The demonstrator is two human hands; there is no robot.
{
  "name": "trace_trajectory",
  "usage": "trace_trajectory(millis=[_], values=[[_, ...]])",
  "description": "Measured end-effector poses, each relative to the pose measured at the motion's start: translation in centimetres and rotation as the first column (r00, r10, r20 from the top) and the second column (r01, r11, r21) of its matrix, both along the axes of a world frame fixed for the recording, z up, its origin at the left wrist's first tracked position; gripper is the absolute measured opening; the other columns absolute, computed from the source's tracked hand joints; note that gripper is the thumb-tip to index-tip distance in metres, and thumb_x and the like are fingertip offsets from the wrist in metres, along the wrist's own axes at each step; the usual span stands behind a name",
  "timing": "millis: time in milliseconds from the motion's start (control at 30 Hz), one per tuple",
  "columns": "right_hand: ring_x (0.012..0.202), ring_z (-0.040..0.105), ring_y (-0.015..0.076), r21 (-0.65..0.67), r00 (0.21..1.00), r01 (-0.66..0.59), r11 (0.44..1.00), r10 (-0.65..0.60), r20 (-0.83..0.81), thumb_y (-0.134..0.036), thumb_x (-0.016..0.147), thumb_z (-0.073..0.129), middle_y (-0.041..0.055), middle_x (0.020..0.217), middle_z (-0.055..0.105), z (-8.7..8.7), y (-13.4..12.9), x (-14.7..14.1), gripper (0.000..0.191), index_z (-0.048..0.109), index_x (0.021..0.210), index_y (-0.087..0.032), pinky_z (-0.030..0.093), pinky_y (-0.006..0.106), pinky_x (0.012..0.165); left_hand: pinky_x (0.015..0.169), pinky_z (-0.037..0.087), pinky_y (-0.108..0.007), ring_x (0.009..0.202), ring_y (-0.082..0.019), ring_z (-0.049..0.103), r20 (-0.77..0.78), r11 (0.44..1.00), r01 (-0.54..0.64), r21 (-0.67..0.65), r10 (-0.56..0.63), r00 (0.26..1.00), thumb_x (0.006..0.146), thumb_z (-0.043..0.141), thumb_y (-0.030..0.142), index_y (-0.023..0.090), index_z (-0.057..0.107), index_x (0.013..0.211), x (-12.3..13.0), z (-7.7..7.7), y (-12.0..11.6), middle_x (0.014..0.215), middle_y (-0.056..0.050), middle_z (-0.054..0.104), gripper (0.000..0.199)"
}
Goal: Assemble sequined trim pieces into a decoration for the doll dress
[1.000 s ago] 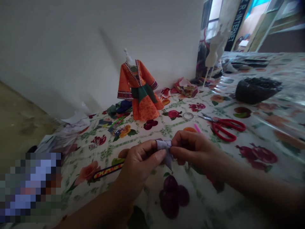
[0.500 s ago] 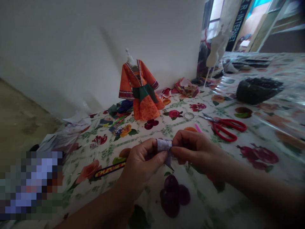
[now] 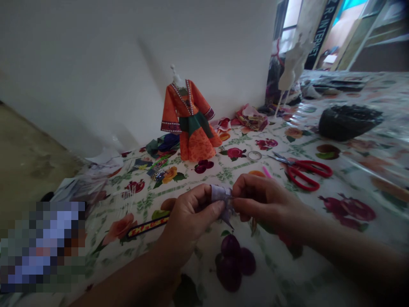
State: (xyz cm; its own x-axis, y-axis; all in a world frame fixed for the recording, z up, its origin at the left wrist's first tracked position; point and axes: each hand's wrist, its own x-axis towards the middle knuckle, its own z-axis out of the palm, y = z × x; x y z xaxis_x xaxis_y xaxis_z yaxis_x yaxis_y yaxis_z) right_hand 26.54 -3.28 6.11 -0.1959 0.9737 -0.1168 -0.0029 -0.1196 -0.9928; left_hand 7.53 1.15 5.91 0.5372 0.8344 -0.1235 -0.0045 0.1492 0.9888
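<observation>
A small piece of pale lavender fabric (image 3: 219, 192) is folded between my two hands over the table. My left hand (image 3: 191, 213) pinches it, thumb in front and index finger curled behind. At the fabric's right edge, my right hand (image 3: 260, 198) has thumb and index finger closed together; whatever lies between those fingertips is too small to make out. A dark pointed corner of the cloth hangs below the left thumb. Red-handled scissors (image 3: 306, 172) lie with blades parted, beyond my right hand. A patterned trim strip (image 3: 148, 226) rests left of my left hand.
A miniature mannequin in an orange and green dress (image 3: 191, 119) stands near the wall. A clear ring (image 3: 254, 156), a pink stick (image 3: 267, 172), fabric scraps (image 3: 252, 118) and a black plastic bundle (image 3: 348, 123) lie on the flowered tablecloth (image 3: 281, 277). White mannequins (image 3: 286, 76) stand farther right.
My right fingertips have shifted slightly along the fabric's right edge, and the cloth there is bent differently. My left hand keeps its pinch. The whole view has shifted slightly.
</observation>
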Motion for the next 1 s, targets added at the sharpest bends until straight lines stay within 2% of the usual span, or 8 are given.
trace_trajectory(millis=[233,400,633,800,1000], values=[[0.06,0.052,0.0096,0.031,0.999,0.018,0.999,-0.018,0.026,-0.027,0.088,0.069,-0.004,0.07,0.058,-0.2,-0.1,-0.2,0.015,0.055,0.086,-0.021,0.039,0.023,0.053,0.072,0.047,-0.018,0.075,-0.009,0.063,0.01,1.0,-0.009,0.006,0.009,1.0,0.085,0.07,0.018,0.019,0.075,0.09,0.4,0.4,-0.6,0.08,0.002,0.073,0.007],[0.061,0.052,0.0094,0.063,0.999,0.022,0.998,-0.025,0.048,-0.029,0.089,0.068,-0.0042,0.07,0.057,-0.7,0.0,-0.1,0.016,0.055,0.085,-0.021,0.038,0.022,0.052,0.074,0.049,-0.019,0.079,-0.011,0.064,-0.003,0.999,0.044,0.031,-0.044,0.999,0.085,0.071,0.016,0.02,0.075,0.092,0.4,0.6,-0.6,0.083,0.002,0.073,0.01],[0.061,0.053,0.0094,0.08,0.999,0.014,0.997,-0.017,0.043,-0.029,0.088,0.071,-0.0039,0.072,0.056,-1.0,0.0,0.0,0.018,0.055,0.085,-0.021,0.038,0.022,0.051,0.072,0.051,-0.024,0.078,-0.015,0.065,-0.025,0.998,0.042,0.046,-0.041,0.999,0.085,0.07,0.024,0.019,0.074,0.09,0.3,0.6,-0.5,0.083,-0.001,0.072,0.008],[0.06,0.051,0.0103,0.093,0.998,-0.007,0.996,0.001,0.065,-0.03,0.091,0.066,-0.0032,0.071,0.056,-1.4,0.0,0.1,0.015,0.054,0.087,-0.022,0.037,0.023,0.051,0.071,0.049,-0.023,0.077,-0.014,0.063,-0.075,0.999,0.023,0.04,-0.02,0.997,0.084,0.072,0.027,0.018,0.072,0.09,0.3,0.5,-0.6,0.084,-0.002,0.071,0.011],[0.061,0.051,0.0112,0.084,0.994,-0.005,0.996,-0.004,0.11,-0.026,0.087,0.068,-0.0027,0.07,0.057,-0.5,-0.2,-0.1,0.015,0.054,0.085,-0.021,0.038,0.024,0.052,0.066,0.049,-0.023,0.072,-0.014,0.063,-0.081,0.998,0.03,0.046,-0.027,0.996,0.077,0.077,0.023,0.018,0.07,0.086,0.4,0.0,-0.3,0.08,-0.001,0.071,0.012]])
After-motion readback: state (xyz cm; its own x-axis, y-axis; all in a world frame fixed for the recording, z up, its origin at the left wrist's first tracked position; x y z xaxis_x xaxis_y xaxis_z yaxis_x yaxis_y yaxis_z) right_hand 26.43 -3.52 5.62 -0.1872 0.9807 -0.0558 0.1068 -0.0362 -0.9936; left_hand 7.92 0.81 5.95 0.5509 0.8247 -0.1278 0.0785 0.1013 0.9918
